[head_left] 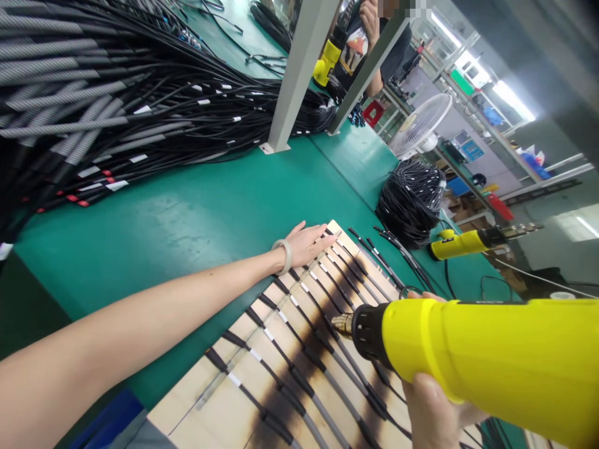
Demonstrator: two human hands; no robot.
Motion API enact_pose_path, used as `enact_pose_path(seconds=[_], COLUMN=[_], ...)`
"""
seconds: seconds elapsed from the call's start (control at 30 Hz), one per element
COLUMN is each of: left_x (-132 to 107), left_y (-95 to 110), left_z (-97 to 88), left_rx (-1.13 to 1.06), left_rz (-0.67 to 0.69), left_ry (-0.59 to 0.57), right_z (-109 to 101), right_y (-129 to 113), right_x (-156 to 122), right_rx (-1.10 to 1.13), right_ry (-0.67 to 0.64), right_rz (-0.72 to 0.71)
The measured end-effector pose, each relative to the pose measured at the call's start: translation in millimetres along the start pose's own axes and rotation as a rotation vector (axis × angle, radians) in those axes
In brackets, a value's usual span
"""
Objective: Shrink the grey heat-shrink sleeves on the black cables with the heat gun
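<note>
My right hand (433,408) is wrapped around a yellow heat gun (486,355), whose metal nozzle (344,324) points left over a wooden board (187,405). Across the board lie several black cables (281,390) side by side, with white labels and grey sleeved sections. Dark scorch marks (266,402) run in bands over the wood beneath them. At the board's far left corner my left hand (309,243) rests with its fingers stretched out over the cable ends; a pale bangle (284,257) circles its wrist. The heat gun hides part of the board's right side.
A big pile of black cables (187,106) covers the table's (196,206) left back. Metal posts (299,81) rise from the table. Farther right are a coiled cable bundle (412,202) and a second yellow heat gun (461,244). Across the table, a person holds another heat gun (327,62).
</note>
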State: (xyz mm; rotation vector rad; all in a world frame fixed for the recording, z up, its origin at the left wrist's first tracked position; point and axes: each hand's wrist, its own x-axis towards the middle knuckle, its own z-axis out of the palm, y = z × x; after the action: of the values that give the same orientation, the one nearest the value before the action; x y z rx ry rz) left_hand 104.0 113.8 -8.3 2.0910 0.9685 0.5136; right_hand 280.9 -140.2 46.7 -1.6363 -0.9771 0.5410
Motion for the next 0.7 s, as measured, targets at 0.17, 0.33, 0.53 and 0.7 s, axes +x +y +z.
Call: enact_pose_path(seconds=[0.17,0.33,0.53,0.7], left_x=[-0.3,-0.5,0.2,1.2], left_y=[1.1,1.2,-0.1,0.1], left_z=[-0.4,-0.1,0.3,0.1], left_rx=[0.0,0.003,0.01,0.013], left_rz=[-0.005,-0.006,-0.005,0.001], left_ry=[0.0,0.002,0.005,0.002], right_z=[0.3,1.0,-5.1,-6.3], right_y=[-1.6,-0.2,5.4,0.5], right_x=[3.6,-6.0,-0.4,4.9], right_rx=[0.064,0.045,0.019,0.062], right_ry=[-0.012,-0.027,-0.023,-0.007], right_rz=[0.007,0.002,-0.046,-0.024])
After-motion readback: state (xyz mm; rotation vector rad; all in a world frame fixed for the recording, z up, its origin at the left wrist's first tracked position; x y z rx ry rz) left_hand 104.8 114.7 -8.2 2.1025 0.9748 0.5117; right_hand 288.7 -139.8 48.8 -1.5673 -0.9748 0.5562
